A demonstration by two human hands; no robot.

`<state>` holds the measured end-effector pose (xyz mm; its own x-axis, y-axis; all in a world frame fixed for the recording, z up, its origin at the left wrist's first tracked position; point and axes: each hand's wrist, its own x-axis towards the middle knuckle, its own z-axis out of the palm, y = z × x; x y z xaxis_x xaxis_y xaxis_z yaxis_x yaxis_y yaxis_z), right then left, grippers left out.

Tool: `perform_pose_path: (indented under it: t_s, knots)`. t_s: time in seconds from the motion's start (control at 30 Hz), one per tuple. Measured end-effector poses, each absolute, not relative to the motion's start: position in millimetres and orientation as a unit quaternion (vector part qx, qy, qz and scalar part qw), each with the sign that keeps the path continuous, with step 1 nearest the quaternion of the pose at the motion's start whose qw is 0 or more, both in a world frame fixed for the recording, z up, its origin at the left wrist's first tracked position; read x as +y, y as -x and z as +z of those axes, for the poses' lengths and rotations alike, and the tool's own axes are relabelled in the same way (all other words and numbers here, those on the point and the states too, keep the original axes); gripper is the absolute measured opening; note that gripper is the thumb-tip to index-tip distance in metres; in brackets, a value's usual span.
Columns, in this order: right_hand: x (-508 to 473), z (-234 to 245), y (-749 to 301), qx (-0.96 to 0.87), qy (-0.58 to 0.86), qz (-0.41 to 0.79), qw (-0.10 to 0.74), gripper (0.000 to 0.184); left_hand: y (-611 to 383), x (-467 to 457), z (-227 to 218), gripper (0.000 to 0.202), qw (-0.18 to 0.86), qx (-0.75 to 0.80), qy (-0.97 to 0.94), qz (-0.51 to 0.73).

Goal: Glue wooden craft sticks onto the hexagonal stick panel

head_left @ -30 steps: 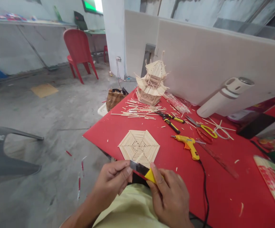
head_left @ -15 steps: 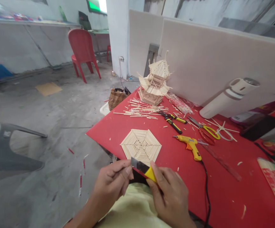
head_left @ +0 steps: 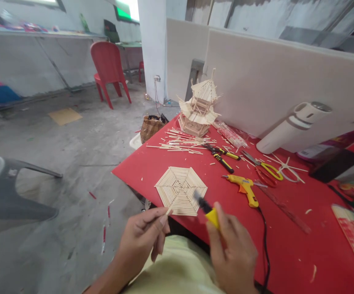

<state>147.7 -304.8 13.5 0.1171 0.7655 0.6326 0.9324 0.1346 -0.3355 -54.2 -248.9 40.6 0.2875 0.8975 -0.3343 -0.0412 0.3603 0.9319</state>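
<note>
Left hand is pinching a short stick between thumb and forefinger while right hand is gripping a yellow utility knife, its tip blurred, at the near edge of the red table. A hexagonal stick panel is lying just beyond at 12 o'clock, a yellow glue gun resting at 2 o'clock and a stick pagoda standing farther back.

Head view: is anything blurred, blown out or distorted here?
Head view: the knife in the right hand is smeared by motion blur, while the stick in the left hand and the hexagon are sharp. Head view: the window at the top is blown out; elsewhere the light is soft, with faint shadows. Head view: the pillar leans, a wide-angle effect.
</note>
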Motion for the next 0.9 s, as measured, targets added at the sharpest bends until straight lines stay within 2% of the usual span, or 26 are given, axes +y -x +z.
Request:
perform_pose_path:
  t_s: [0.13, 0.23, 0.4, 0.57, 0.77, 0.9]
  knots:
    - [-305, 13, -137, -0.742, 0.565, -0.031, 0.358, 0.044, 49, -246, 41, 0.04, 0.677, 0.474, -0.445, 0.344]
    - [-304, 10, -137, -0.733, 0.581, -0.033, 0.353, 0.043, 49, -247, 42, 0.041, 0.681, 0.469, -0.449, 0.339]
    - [-303, 8, -148, -0.633, 0.675, -0.101, 0.365, 0.044, 51, -249, 40, 0.037, 0.69, 0.473, -0.428, 0.342]
    - [-306, 9, -141, -0.736, 0.58, -0.017, 0.349, 0.046, 47, -248, 38, 0.036, 0.696, 0.469, -0.417, 0.349]
    - [-305, 9, -145, -0.656, 0.658, -0.062, 0.364, 0.046, 48, -248, 38, 0.035, 0.702, 0.47, -0.409, 0.345]
    - [-307, 7, -142, -0.729, 0.587, -0.023, 0.352, 0.046, 45, -246, 36, 0.033, 0.7, 0.463, -0.416, 0.35]
